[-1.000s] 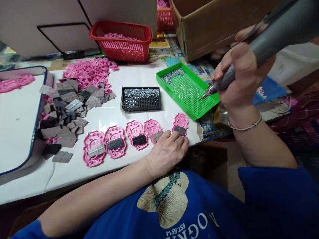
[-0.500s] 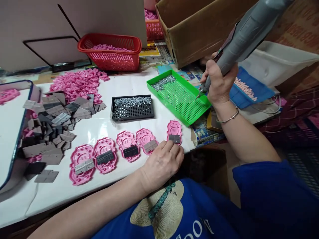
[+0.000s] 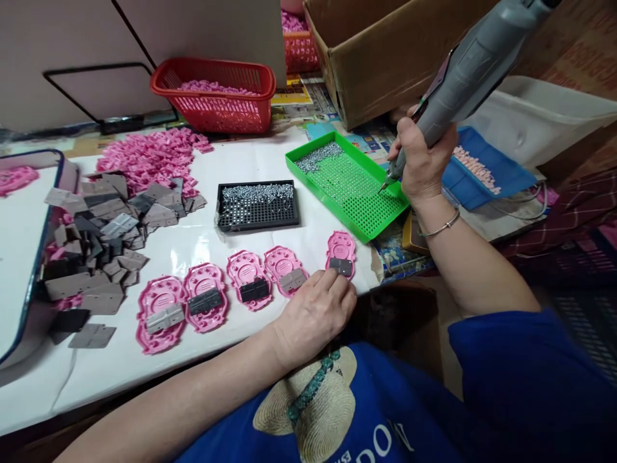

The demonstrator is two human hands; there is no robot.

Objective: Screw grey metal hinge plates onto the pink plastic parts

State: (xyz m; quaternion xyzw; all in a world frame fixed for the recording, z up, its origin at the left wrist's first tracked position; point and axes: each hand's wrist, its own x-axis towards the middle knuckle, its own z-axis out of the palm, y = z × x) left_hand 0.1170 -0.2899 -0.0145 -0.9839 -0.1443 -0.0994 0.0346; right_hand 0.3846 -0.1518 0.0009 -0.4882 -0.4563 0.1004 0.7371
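My right hand (image 3: 427, 157) is wrapped round a grey electric screwdriver (image 3: 465, 83). The screwdriver's tip points down into a green perforated tray (image 3: 347, 222), over its holes, with small screws (image 3: 321, 156) heaped at the far end. My left hand (image 3: 318, 305) has curled fingers at the near edge of a pink plastic shell (image 3: 340, 244); they hide its lower end. A dark grey plate (image 3: 340, 266) lies across that shell. Several more pink shells (image 3: 161, 289) stand in a row to the left, each with a grey or black plate across it.
A black perforated tray (image 3: 258, 222) of screws sits mid-table. Loose grey plates (image 3: 103, 292) and pink parts (image 3: 154, 157) are piled at left, beside a white blue-rimmed tray (image 3: 24, 257). Behind are a red basket (image 3: 216, 109) and a cardboard box (image 3: 380, 71); a blue tray (image 3: 511, 173) lies right.
The view has shifted slightly. Both hands keep almost the same places, with the screwdriver tip still over the green tray and the left fingers still at the rightmost shell.
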